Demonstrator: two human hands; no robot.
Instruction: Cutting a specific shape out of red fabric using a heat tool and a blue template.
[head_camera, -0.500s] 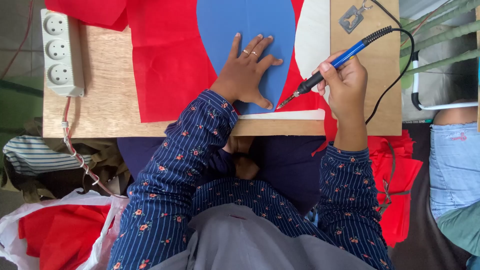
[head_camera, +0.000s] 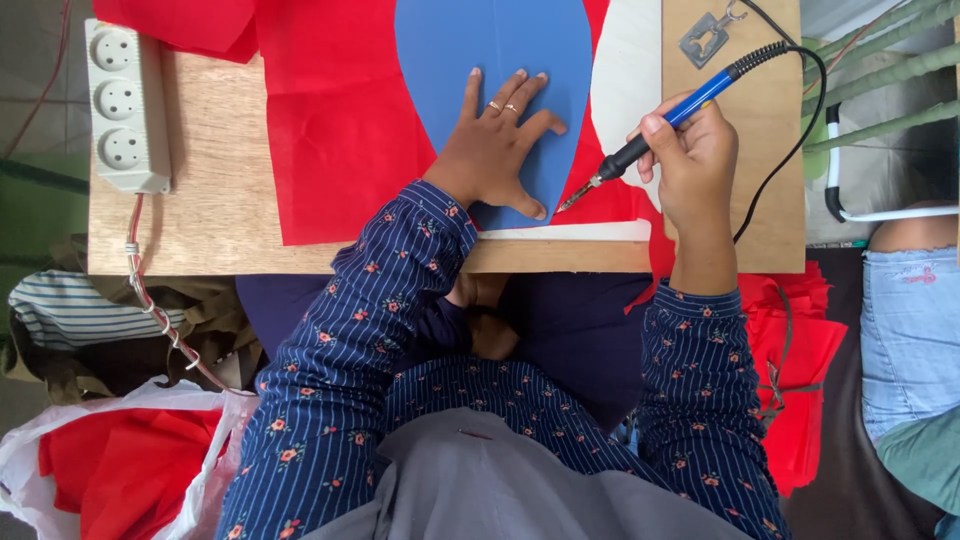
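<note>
So the right hand (head_camera: 695, 165) is wrapped around a blue-handled hot cutting pen (head_camera: 668, 125), held like a pencil, tip angled down and to the left. That tip sits right at the lower right edge of the blue teardrop template (head_camera: 500, 60), just beside the thumb of the left hand (head_camera: 495, 150). The left hand isn't gripping anything, it's spread flat with fingers fanned out, pressing the template down onto the red fabric (head_camera: 340, 140) on the wooden board (head_camera: 215, 200).

My take on doing this bit well: keep the flat hand close to the tip so the template can't creep, but keep that thumb clear since it looks pretty near the hot end. Let the tip ride against the template edge rather than wandering off it, steady pace so it doesn't scorch one spot. The pen's black cord (head_camera: 790, 150) loops off behind the gripping hand, so watch it doesn't tug the wrist. White power strip (head_camera: 125, 105) is well away on the far side from the pen
</note>
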